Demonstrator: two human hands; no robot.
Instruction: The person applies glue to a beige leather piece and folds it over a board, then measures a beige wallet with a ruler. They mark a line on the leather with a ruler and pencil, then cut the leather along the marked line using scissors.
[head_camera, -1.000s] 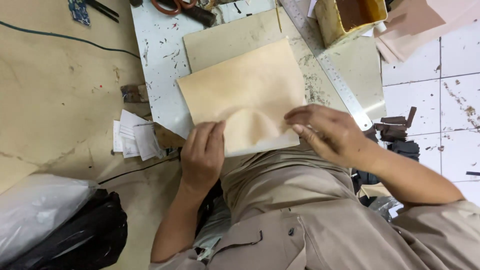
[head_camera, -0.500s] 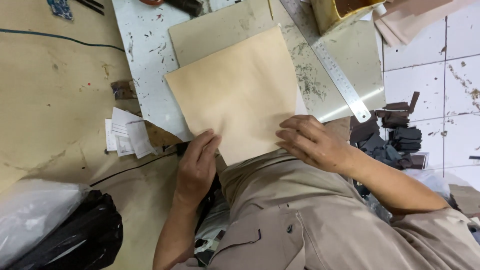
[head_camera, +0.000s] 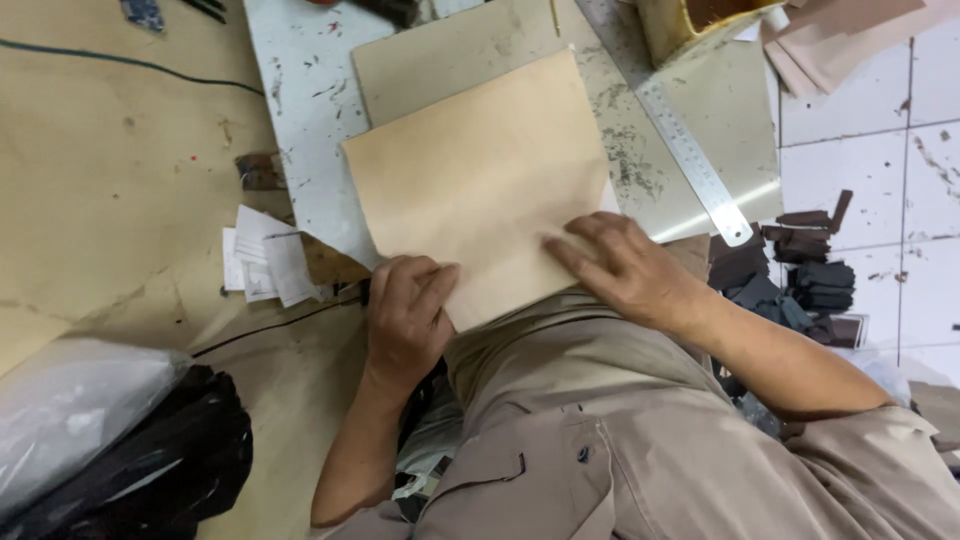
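A tan sheet of leather-like material (head_camera: 480, 175) lies flat on a scratched metal work plate (head_camera: 300, 90), its near edge hanging over my lap. My left hand (head_camera: 405, 315) rests at the sheet's near left corner, fingers curled with the tips on its edge. Fingers spread, my right hand (head_camera: 625, 270) presses flat on the sheet's near right part. Neither hand grips the sheet. A steel ruler (head_camera: 695, 160) lies on the plate just right of the sheet.
A greyish board (head_camera: 440, 50) lies under the sheet. Folded white papers (head_camera: 265, 260) sit at the left. A black bag (head_camera: 140, 460) and clear plastic (head_camera: 70, 410) lie bottom left. Dark leather scraps (head_camera: 800, 265) pile on the tiled floor, right. A yellow box (head_camera: 690, 20) stands at top.
The view has shifted so the sheet sits higher and more to the right. My right hand slid a little left along the sheet's near edge; my left hand stays at the corner.
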